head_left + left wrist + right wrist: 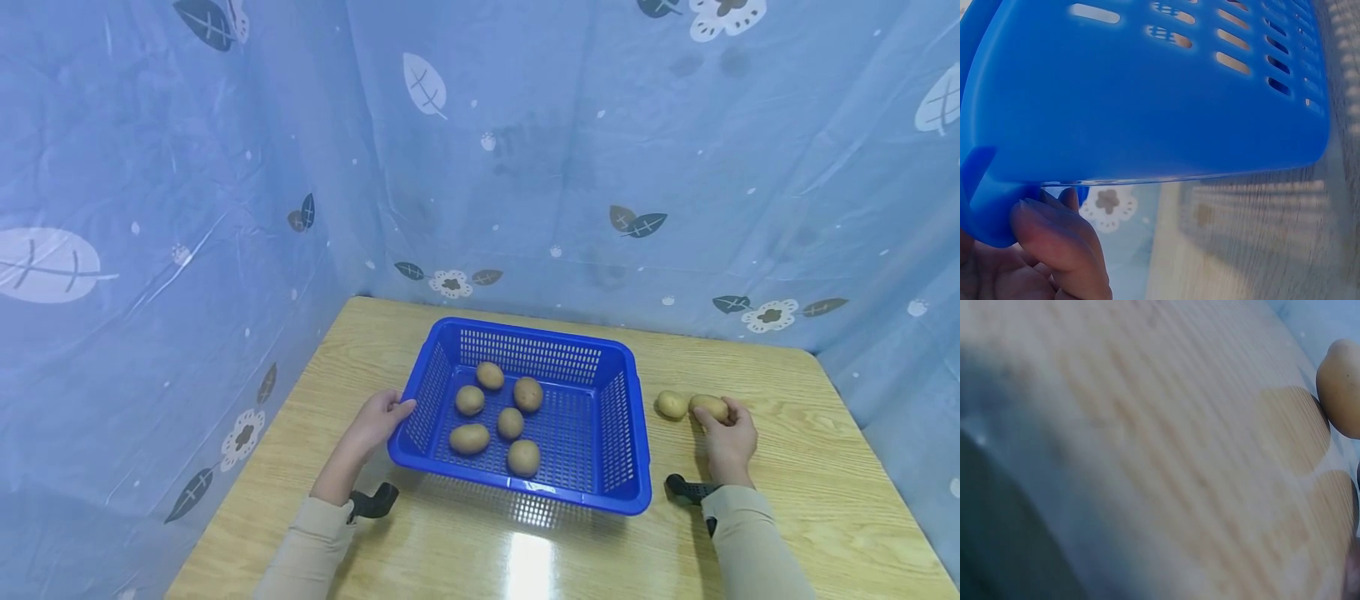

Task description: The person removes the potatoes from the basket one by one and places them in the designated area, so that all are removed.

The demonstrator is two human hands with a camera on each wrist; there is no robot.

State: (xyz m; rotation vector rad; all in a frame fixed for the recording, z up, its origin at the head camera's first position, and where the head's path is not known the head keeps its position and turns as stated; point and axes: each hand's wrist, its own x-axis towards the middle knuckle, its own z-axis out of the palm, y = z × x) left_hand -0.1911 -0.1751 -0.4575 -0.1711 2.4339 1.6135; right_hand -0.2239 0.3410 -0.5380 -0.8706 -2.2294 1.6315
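My left hand (373, 423) grips the left rim of a blue plastic basket (633, 450). The left wrist view shows the fingers (1060, 240) curled at that rim, close beside the slotted wall (1147, 106). Several potatoes (524, 458) lie spread over the basket's floor, mostly in its left half. To the right of the basket, on the table, my right hand (729, 443) holds an oval potato (709, 407) between thumb and fingers. Just left of it sits a rounder potato (672, 405), touched by no hand; the right wrist view catches a potato (1340, 387) at its edge.
The wooden table (817, 467) carries the basket and potatoes. A blue curtain (525, 208) with leaf and flower prints hangs behind the table and along its sides. Dark wrist mounts (375, 502) sit under both forearms.
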